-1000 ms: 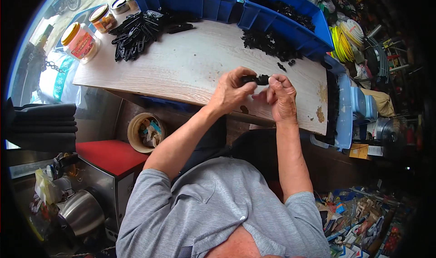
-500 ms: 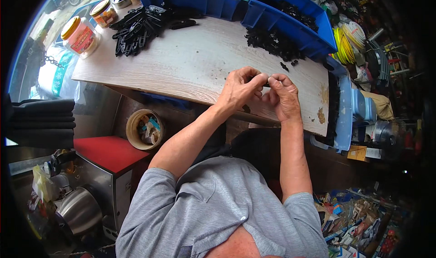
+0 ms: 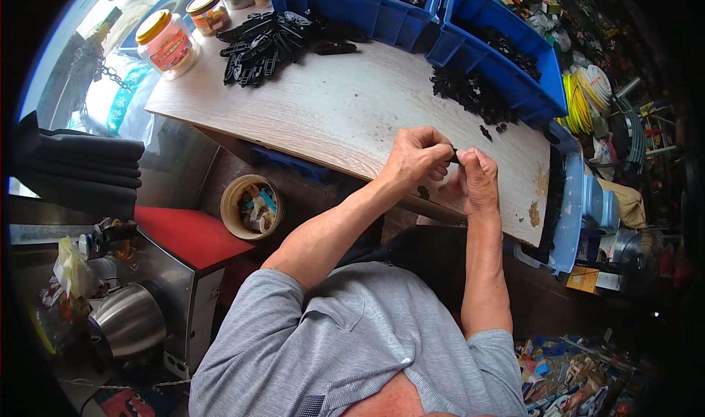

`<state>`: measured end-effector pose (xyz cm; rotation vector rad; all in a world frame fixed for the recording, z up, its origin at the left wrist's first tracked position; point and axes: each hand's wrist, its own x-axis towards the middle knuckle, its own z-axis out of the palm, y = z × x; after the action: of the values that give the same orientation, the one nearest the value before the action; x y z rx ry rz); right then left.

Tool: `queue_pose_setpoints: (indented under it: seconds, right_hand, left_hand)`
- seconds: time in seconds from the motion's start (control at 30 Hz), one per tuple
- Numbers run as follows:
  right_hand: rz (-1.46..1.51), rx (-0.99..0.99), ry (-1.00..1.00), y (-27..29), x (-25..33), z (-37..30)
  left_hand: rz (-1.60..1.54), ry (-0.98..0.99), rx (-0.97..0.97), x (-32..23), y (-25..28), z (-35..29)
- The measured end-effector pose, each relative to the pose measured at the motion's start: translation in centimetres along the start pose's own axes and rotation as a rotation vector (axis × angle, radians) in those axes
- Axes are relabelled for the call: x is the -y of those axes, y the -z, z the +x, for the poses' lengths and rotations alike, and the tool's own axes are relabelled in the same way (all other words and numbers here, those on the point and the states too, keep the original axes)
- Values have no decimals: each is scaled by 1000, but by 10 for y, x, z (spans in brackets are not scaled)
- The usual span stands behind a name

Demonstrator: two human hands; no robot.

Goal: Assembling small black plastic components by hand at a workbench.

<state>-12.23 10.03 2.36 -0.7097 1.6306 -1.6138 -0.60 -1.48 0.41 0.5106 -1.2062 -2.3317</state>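
Over the front edge of the pale wooden table (image 3: pixel 330 109), my two hands meet fingertip to fingertip. A small black part (image 3: pixel 455 156) shows between them, mostly covered by fingers. My left hand (image 3: pixel 418 156) is closed, pinching it from the left with thumb and forefinger. From the other side my right hand (image 3: pixel 479 178) pinches at its right end. Beyond the hands lies a heap of small black pieces (image 3: pixel 474 98), with a couple of loose ones nearer. A pile of longer black clip-like parts (image 3: pixel 261 50) rests at the table's far left.
Two blue bins (image 3: pixel 360 9) (image 3: pixel 492 63) holding black parts line the back. Jars (image 3: pixel 167 46) stand at the far left corner. Below the table's left side are a waste bucket (image 3: pixel 229 210) and a red-topped cabinet (image 3: pixel 187 235). A light blue tub (image 3: pixel 567 219) adjoins the right end.
The whole view has shifted, so the table and hands appear farther right and lower. My hands stay together, and the black part now shows more clearly between the fingertips.
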Motion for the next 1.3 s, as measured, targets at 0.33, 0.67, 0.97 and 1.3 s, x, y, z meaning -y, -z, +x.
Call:
queue_pose_setpoints:
  seconds: [0.33,0.67,0.97,1.3]
  right_hand:
    - [246,-257,-23,42,-2,0]
    - [136,-716,-58,124,14,14]
    - [-236,-512,-257,71,20,53]
    - [-671,-393,-209,60,21,62]
  left_hand:
    - [1379,-921,-593,-51,76,43]
    - [1889,-855,-524,-73,148,78]
    - [1757,-894,-56,-53,101,40]
    - [1541,-966,-159,-44,77,23]
